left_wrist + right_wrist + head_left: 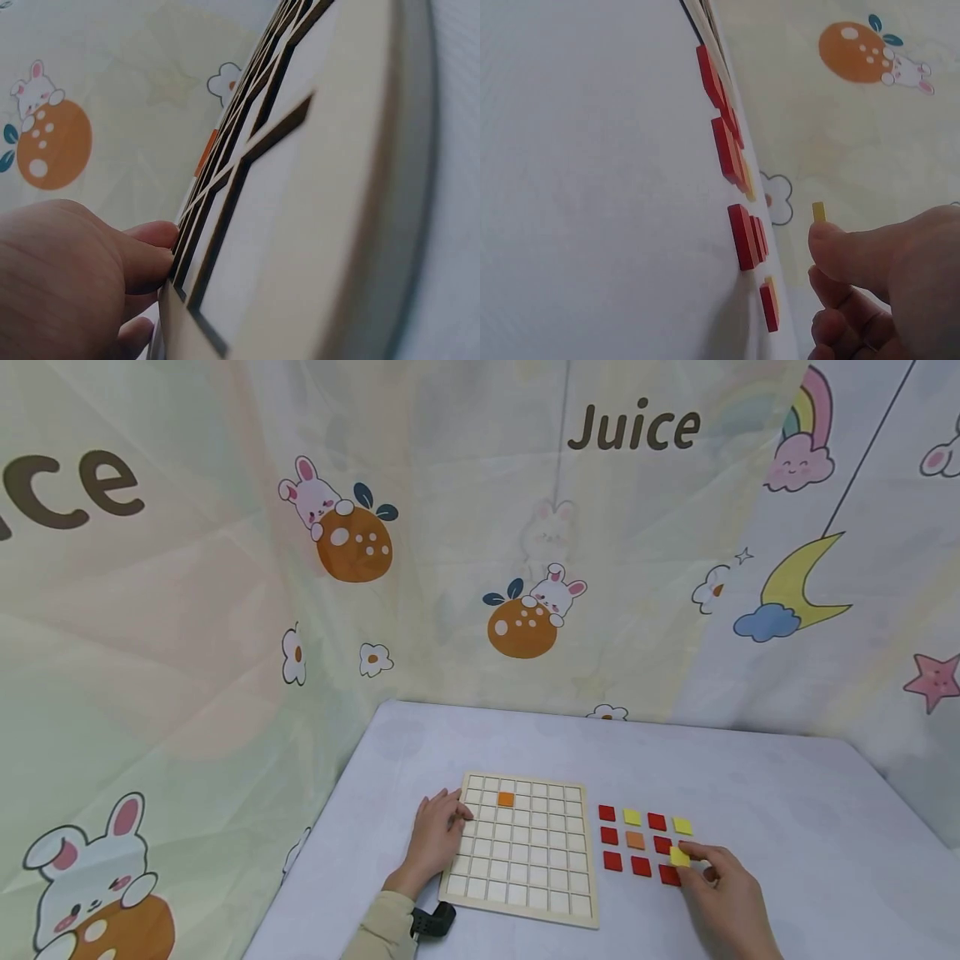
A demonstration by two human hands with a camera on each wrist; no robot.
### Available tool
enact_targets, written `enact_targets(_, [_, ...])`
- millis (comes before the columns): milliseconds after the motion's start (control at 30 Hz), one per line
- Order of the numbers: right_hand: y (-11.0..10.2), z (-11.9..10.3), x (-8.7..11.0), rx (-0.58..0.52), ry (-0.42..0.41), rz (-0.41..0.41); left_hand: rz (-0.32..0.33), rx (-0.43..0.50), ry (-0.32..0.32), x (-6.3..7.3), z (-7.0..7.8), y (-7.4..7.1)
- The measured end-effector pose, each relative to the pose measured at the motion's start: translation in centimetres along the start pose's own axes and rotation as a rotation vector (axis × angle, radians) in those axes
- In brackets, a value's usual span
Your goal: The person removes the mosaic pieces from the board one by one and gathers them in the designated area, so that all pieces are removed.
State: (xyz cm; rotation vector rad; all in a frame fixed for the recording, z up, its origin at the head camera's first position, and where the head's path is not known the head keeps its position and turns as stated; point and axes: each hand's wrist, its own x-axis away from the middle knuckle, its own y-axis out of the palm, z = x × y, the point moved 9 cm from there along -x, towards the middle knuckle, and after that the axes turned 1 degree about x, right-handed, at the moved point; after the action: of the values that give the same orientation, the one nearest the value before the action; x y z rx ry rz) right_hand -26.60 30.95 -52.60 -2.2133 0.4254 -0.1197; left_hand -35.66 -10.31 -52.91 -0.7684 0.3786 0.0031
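My right hand pinches a small yellow square tile between thumb and fingers, above the right end of the loose tiles. In the right wrist view, only the yellow tile's end shows past the thumb. My left hand rests at the left edge of a pale wooden grid board, its fingertips on the rim. One orange tile sits in a square of the board's second row from the far side. The other grid squares show white.
Right of the board lie rows of loose tiles: several red tiles, an orange tile and two yellow tiles. A white cloth covers the table. A printed curtain hangs behind. A black band is on the left wrist.
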Motion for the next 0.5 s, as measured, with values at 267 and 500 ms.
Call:
enact_targets(267, [-0.3,1.2,-0.2,0.036,0.009,-0.043,-0.006,0.004,-0.019,-0.1,-0.3,0.2])
enact_targets(500, [-0.5,2.9,-0.3,0.07,0.021,-0.089,-0.005,-0.004,-0.026,-0.2,-0.6,0.4])
